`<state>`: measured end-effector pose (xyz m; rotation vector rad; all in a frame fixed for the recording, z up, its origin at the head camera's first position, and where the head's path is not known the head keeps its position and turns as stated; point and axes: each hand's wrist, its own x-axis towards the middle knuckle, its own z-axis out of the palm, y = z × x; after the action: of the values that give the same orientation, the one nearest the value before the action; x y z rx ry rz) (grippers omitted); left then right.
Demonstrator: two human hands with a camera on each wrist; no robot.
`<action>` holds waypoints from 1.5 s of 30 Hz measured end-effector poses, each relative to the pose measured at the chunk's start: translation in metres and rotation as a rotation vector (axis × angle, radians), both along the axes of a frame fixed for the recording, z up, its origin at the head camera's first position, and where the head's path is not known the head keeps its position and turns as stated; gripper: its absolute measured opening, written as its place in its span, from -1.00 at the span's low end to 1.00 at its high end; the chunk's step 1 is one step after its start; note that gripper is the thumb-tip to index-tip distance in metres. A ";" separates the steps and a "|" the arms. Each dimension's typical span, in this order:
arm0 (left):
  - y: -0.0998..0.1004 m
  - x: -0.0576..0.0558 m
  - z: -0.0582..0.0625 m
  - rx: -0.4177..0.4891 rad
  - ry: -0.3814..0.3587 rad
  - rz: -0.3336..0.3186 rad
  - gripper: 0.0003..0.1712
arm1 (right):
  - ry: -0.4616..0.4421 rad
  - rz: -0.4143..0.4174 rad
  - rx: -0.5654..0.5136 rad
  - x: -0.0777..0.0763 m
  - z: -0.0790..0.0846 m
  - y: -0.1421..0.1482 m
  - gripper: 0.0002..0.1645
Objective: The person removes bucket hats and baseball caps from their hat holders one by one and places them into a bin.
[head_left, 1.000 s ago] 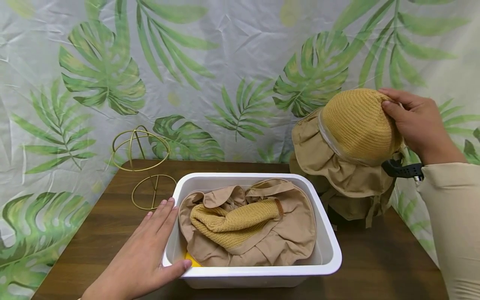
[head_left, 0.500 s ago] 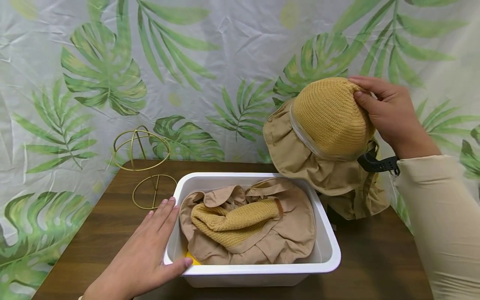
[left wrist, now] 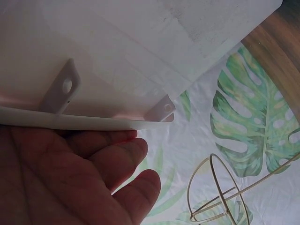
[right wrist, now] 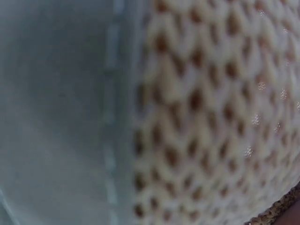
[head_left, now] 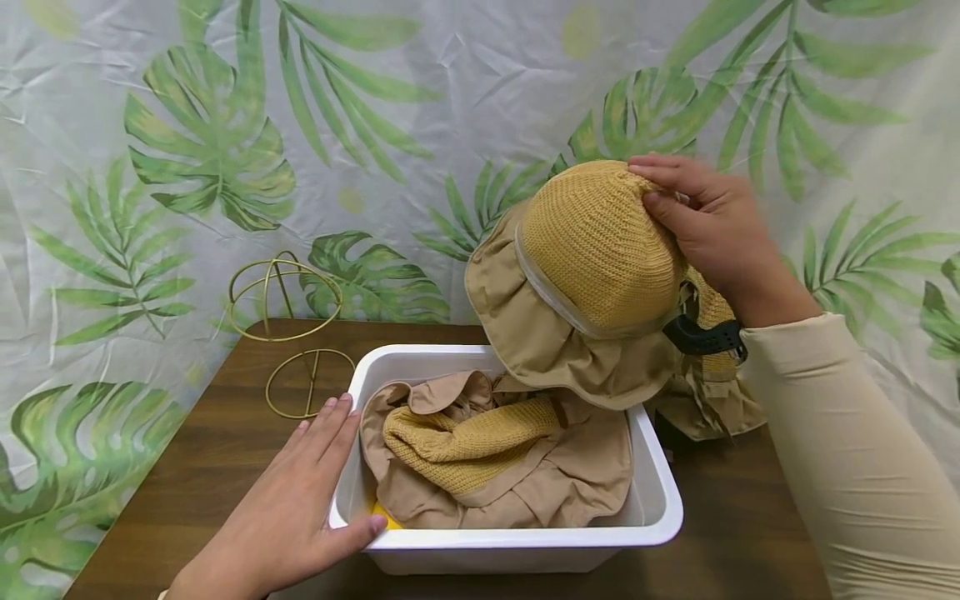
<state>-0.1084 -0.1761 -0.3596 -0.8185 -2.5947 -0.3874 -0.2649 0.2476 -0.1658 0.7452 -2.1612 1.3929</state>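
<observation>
A sun hat with a yellow knitted crown and a wavy tan brim [head_left: 600,250] hangs over the back right of the white tub [head_left: 525,542]. My right hand [head_left: 712,225] pinches it by the top of the crown. In the right wrist view its knit [right wrist: 211,108] fills much of the picture, blurred. A second tan and yellow hat [head_left: 480,458] lies crumpled inside the tub, over a bit of something yellow [head_left: 386,518]. My left hand [head_left: 285,500] rests on the tub's left rim with straight fingers; from below, the left wrist view shows its fingers [left wrist: 122,159] under that rim.
On the back left of the wooden table [head_left: 180,475] stand gold wire stands [head_left: 283,300]. Another tan and yellow item [head_left: 712,392] sits right of the tub, partly hidden by my right wrist. A leaf-printed cloth [head_left: 412,100] hangs behind the table.
My right hand has carried the sun hat leftward, from beyond the tub's right side to over its back right corner. The left hand stays on the rim.
</observation>
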 end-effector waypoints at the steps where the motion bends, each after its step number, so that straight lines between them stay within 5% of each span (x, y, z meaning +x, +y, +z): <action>1: 0.000 0.000 0.000 0.001 0.002 -0.001 0.18 | 0.002 0.017 0.005 0.001 0.000 -0.003 -0.63; 7: 0.000 -0.001 0.000 0.001 -0.008 0.003 0.18 | -0.059 0.114 -0.068 0.006 0.004 -0.019 -0.64; 33: 0.001 0.001 0.002 0.000 -0.025 0.006 0.16 | -0.055 0.201 -0.287 0.032 0.060 -0.082 -0.65; 45: 0.000 0.002 0.002 0.000 -0.015 -0.001 0.16 | -0.079 0.232 -0.280 0.035 0.036 -0.110 -0.65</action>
<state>-0.1066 -0.1765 -0.3575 -0.8202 -2.6085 -0.3953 -0.2295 0.1377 -0.1293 0.8640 -1.9252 1.8252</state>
